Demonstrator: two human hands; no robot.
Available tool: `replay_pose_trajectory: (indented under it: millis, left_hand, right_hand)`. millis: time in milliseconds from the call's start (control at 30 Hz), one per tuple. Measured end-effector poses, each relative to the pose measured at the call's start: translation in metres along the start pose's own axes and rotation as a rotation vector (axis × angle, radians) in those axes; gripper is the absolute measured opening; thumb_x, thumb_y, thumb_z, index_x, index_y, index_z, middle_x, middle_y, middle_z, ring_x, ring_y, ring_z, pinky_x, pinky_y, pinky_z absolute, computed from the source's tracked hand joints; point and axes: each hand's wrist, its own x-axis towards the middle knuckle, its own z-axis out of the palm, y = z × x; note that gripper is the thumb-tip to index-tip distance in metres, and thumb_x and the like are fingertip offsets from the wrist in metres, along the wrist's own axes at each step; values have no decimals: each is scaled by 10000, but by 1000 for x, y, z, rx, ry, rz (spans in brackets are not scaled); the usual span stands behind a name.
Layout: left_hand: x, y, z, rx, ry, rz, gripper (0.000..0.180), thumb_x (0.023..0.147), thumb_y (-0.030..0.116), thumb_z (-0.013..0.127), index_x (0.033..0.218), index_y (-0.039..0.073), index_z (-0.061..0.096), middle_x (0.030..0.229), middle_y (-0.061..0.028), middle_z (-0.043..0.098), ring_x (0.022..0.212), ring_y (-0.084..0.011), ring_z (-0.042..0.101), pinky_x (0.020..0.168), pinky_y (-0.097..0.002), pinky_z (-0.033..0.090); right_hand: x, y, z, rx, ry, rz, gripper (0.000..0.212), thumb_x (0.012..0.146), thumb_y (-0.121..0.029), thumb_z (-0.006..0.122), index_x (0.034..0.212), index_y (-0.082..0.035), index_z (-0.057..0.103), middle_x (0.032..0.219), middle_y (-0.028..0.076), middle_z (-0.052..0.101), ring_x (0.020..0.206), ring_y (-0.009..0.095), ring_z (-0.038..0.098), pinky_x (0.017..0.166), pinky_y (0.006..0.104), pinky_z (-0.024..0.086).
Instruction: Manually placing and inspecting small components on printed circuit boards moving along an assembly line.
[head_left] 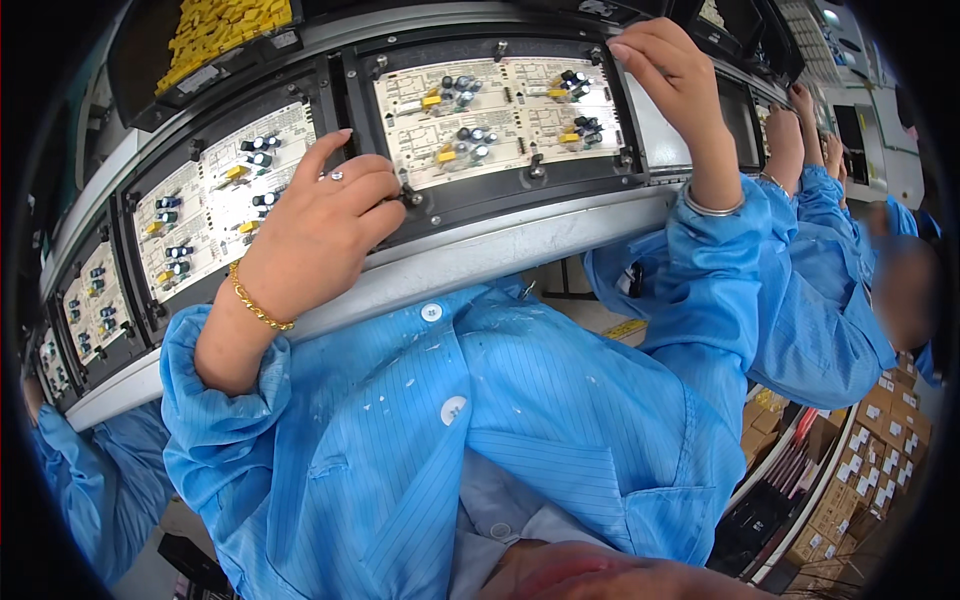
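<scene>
A black carrier frame (430, 215) in front of me holds a pale circuit board panel (505, 112) with dark capacitors and yellow box-shaped parts on it. My left hand (325, 225) is at the frame's near left corner, its forefinger stretched out and its other fingers bent and spread. Those bent fingertips are beside a small metal corner clamp (411, 196); whether they touch it is unclear. At the far right corner, the thumb and fingers of my right hand (678, 80) come together in a pinch by the frame's edge. Anything between them is hidden.
To the left, a second framed board (215, 205) and more follow along the metal rail (520, 240). A black bin of yellow parts (225, 35) stands at the far left. Co-workers in blue sit on both sides; one's hand (785, 140) is at the right. Cardboard boxes (850, 490) lie lower right.
</scene>
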Motion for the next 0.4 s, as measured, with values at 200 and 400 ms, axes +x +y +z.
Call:
replay_pose_trajectory:
  millis: [200,400]
  left_hand:
    - [-1,5,-8,-35,6,-36,180,678,4,541,838,70,591,922,-38,552,1017,-193,515,1008,-466,307]
    - [-2,6,-9,-45,-7,-16,195,674,13,554,852,78,598,937,-35,553,1037,-187,508,1010,-466,302]
  right_hand:
    - [28,-24,7,112,340,11,42,759,-28,639,748,12,632,709,101,587,647,223,567,573,289,435]
    - [28,-22,21,160,371,67,39,777,-31,628,753,-1,637,707,93,595,645,209,566,575,284,434]
